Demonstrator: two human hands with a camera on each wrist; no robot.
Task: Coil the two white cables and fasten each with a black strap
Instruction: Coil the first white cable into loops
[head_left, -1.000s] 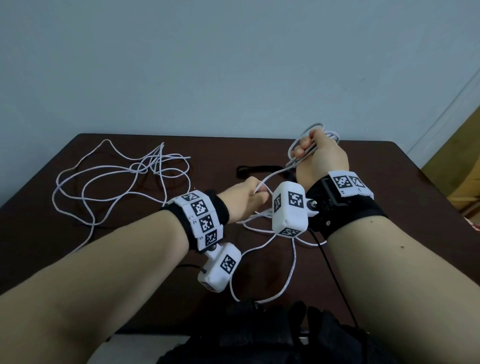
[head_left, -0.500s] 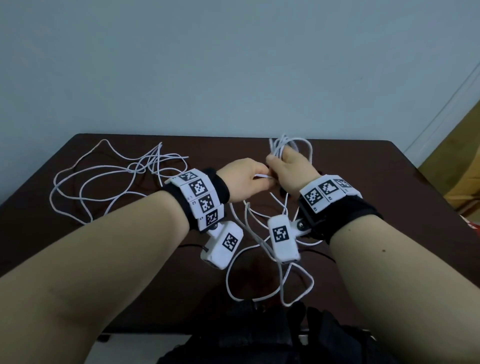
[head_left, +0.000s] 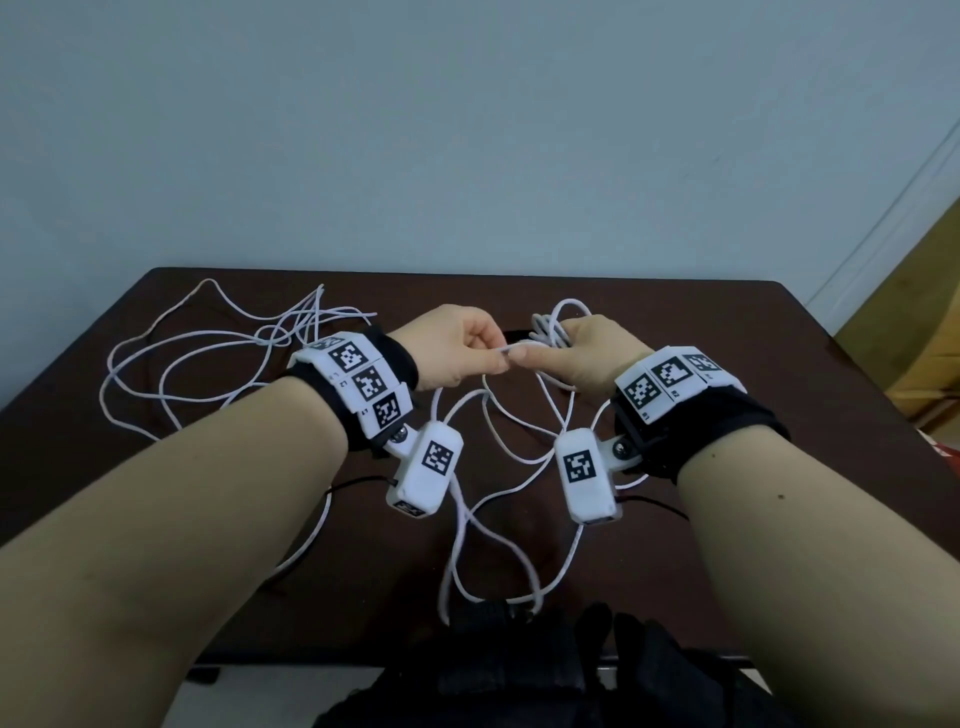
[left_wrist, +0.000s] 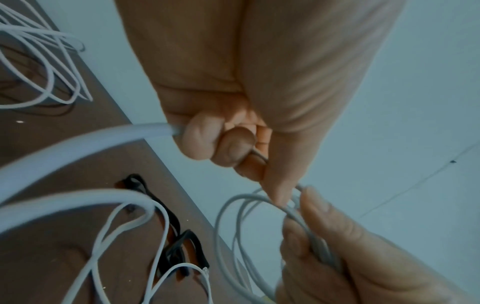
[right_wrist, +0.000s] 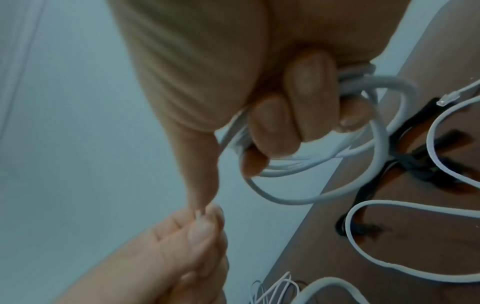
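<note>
The right hand (head_left: 589, 358) was held above the dark surface (head_left: 779, 374), its grip clamped on a small coil (right_wrist: 337, 156) of white cable, with several loops gathered under the curled fingers (right_wrist: 309, 90). The right forefinger was stretched out toward the left hand (head_left: 457, 353). A strand of the same cable was pinched in the left hand between thumb and fingers (left_wrist: 205, 142), so that grip was clamped too. The two hands were nearly touching at the fingertips, in the middle of the surface toward its far edge.

From both hands the loose rest of the cable (head_left: 498, 499) was hung in slack loops down to the surface and over its near edge. A clear plug (right_wrist: 270, 99) at one end of it was seen on the surface in the right wrist view.

The second cable (head_left: 208, 364) was spread uncoiled in wide loops over the left part of the surface, well apart from the hands.

The black straps (left_wrist: 179, 242) were laid on the surface just beyond and below the hands, partly crossed by white cable loops; their number could not be told for certain.
</note>
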